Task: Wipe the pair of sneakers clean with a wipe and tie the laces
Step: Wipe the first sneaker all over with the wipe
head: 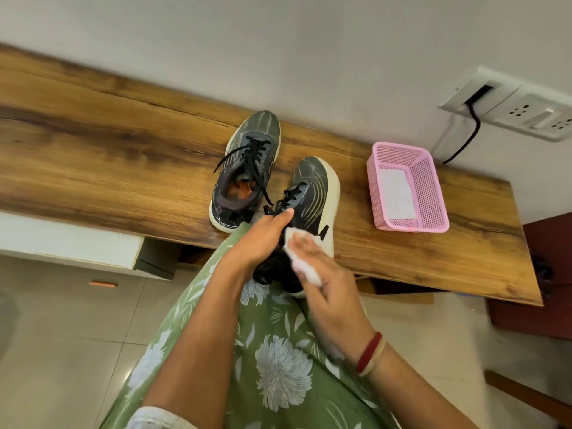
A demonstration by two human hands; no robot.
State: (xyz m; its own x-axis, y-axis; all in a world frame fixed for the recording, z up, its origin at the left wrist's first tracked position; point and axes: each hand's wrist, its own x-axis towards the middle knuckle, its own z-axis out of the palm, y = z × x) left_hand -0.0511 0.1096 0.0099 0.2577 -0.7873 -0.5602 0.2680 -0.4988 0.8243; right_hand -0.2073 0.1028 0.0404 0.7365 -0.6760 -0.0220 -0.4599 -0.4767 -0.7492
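— Sneaker (pixel 312 187): toe on the counter (pixel 123 150), heel poking off the front edge. Left hand (pixel 263 239) curls round its collar. Right hand (pixel 328 289) pinches a bunched wipe (pixel 301 261) vs the heel side.

— Risk?

— Hard rub + slack left grip, and I'd say it tips off the edge. Other sneaker (pixel 247 159) sits just beside at 10 o'clock. Its untied laces (pixel 240 161) trail toward the left thumb and could snag.

— What else is around?

— Pink basket (pixel 433 193) at 3 o'clock, well apart, w/ a white sheet (pixel 397 196) inside, prob a spare wipe. Wall socket (pixel 526 113) + black cable (pixel 470 131) at 1 o'clock, off the counter. Nothing blocks the wiping, imo.
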